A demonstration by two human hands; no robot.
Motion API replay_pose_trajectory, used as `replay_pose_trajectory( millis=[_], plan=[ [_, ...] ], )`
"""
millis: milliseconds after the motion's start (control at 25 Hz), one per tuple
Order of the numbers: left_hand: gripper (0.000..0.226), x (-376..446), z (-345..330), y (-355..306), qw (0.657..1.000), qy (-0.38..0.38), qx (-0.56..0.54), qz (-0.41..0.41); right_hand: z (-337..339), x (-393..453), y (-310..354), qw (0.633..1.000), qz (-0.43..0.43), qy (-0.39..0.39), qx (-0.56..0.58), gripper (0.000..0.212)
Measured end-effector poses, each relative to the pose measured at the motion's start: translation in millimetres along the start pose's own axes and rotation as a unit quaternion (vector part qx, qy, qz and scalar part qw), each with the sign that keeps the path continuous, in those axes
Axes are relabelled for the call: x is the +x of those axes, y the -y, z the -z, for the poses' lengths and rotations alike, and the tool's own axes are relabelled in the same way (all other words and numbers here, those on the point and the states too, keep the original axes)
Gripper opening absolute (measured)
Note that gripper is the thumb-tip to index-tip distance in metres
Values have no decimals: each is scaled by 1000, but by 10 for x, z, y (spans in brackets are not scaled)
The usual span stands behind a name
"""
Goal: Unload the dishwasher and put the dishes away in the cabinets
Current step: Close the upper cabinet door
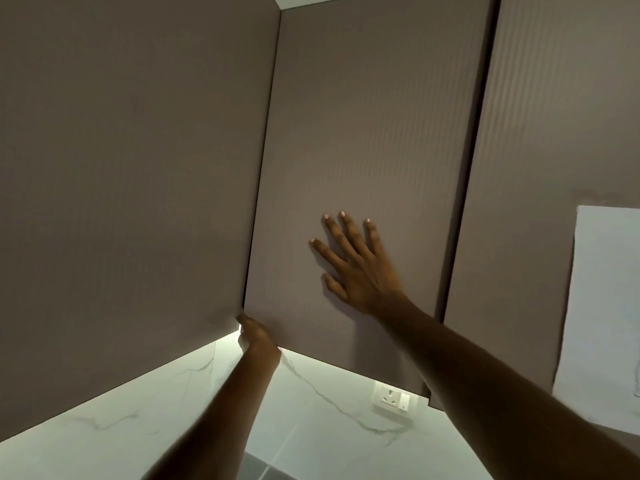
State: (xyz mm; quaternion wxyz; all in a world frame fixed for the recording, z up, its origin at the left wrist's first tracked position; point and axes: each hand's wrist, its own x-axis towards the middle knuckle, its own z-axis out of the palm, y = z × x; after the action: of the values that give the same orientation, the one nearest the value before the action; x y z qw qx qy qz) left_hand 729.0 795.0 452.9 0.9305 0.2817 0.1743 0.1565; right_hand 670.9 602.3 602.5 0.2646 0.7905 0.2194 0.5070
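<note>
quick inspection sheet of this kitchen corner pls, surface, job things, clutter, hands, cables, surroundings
surface: marble-look backsplash lit from under the cabinets; no countertop in view
job's things: middle cabinet door looks shut or nearly so, with a dark gap along its left edge; no dishes or dishwasher seen
clutter: white sheet of paper on the right-hand cabinet front
hands: left hand at the door's lower left corner, fingers hidden at the bottom edge; right hand flat on the door face, fingers spread
cables: nothing seen; a white wall socket with nothing plugged in
surroundings: left cabinet door meets the middle one at the corner
</note>
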Motion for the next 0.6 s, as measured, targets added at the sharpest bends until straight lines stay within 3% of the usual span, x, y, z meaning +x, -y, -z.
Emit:
replay_pose_trajectory(
  millis=[400,600],
  plan=[
    [52,-113,408,104,994,97,-25,-32,-28,-49,54,1000,4,-26,14,74],
    [46,-770,919,-82,986,108,-57,-111,383,-167,264,996,-22,-43,77,79]
  ],
)
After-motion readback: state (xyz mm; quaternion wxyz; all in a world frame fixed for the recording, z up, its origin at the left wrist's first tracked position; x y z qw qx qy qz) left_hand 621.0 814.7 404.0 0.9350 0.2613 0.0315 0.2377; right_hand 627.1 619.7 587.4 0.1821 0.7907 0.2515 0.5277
